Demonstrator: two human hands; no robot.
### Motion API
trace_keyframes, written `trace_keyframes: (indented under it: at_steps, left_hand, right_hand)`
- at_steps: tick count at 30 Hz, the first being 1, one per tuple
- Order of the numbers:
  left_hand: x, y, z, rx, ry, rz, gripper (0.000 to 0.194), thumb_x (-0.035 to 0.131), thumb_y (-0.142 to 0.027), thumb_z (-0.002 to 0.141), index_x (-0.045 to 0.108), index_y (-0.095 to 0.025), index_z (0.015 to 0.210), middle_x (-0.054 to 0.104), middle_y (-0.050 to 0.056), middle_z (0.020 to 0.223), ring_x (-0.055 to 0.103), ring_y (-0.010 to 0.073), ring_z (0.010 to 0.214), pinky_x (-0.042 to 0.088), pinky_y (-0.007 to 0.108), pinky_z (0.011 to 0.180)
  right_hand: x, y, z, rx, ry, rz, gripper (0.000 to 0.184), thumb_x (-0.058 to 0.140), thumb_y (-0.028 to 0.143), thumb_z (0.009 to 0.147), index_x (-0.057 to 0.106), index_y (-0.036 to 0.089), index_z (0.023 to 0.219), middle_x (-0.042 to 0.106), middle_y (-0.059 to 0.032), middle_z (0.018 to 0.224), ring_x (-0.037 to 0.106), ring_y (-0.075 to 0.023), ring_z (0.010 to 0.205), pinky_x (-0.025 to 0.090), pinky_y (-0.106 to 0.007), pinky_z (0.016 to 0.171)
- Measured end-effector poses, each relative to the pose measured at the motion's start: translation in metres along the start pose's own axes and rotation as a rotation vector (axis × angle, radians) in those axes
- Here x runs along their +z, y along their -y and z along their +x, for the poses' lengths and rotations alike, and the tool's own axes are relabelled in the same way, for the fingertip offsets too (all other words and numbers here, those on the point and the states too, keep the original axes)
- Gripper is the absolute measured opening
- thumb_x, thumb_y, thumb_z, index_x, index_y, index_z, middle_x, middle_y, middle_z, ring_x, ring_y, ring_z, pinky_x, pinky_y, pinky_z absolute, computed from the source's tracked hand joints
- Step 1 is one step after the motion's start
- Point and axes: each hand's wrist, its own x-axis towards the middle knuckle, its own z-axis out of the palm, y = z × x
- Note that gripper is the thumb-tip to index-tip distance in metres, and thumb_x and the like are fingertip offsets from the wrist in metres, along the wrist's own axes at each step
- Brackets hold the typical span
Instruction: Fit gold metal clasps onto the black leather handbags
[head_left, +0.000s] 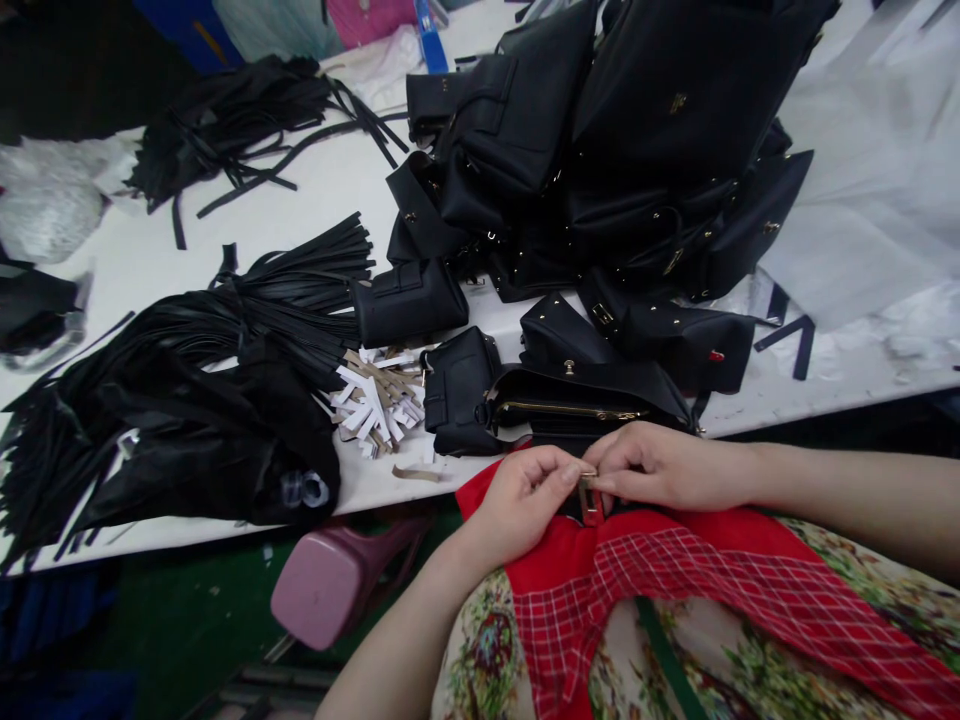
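Observation:
At the table's near edge, over my lap, my left hand (pixel 529 495) and my right hand (pixel 649 468) meet with thumbs and fingers pinched. Between them is a small gold-coloured rectangular metal buckle (pixel 587 490). Something black lies behind the buckle, and how it is attached is hidden by the fingers. Just beyond my hands, an open black handbag (pixel 637 385) shows a gold zip along its mouth. A small black pouch (pixel 461 388) stands left of that bag.
A heap of black handbags (pixel 637 110) rises behind. On the left lie bundled black straps (pixel 277 290), a black plastic bag (pixel 217 440) and paper strips (pixel 379 400). White sheeting (pixel 885 190) covers the right. A pink stool (pixel 319 590) stands below the table edge.

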Motion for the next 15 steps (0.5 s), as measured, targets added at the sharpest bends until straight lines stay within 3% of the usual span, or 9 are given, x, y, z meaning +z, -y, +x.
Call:
trace_keyframes:
  at_steps: [3, 5, 15]
  left_hand:
    - [-0.005, -0.002, -0.003, 0.006, -0.006, 0.15, 0.031, 0.07, -0.033, 0.078, 0.073, -0.014, 0.103, 0.042, -0.006, 0.057, 0.034, 0.0081, 0.053, 0.029, 0.021, 0.052]
    - [-0.007, -0.001, -0.004, 0.011, -0.002, 0.197, 0.032, 0.07, -0.03, 0.078, 0.073, -0.015, 0.106, 0.037, -0.007, 0.055, 0.031, 0.008, 0.052, 0.027, 0.021, 0.051]
    - [-0.005, 0.018, -0.004, 0.008, 0.064, 0.024, 0.04, 0.077, -0.04, 0.072, 0.076, -0.014, 0.102, 0.035, -0.008, 0.051, 0.026, 0.0064, 0.049, 0.024, 0.022, 0.049]
  right_hand:
    - [-0.002, 0.002, -0.005, -0.036, -0.01, -0.013, 0.039, 0.042, 0.034, 0.1, 0.071, 0.013, 0.086, 0.068, -0.0066, 0.093, 0.062, -0.0151, 0.084, 0.047, -0.028, 0.08]
    - [-0.003, 0.004, -0.008, -0.032, -0.017, -0.045, 0.04, 0.041, 0.034, 0.1, 0.068, 0.014, 0.08, 0.066, -0.006, 0.09, 0.06, -0.0145, 0.081, 0.046, -0.028, 0.078]
    - [0.012, 0.009, -0.013, 0.052, -0.078, -0.126, 0.04, 0.042, 0.029, 0.097, 0.049, 0.017, 0.06, 0.063, -0.0036, 0.079, 0.056, -0.0136, 0.071, 0.043, -0.027, 0.068]
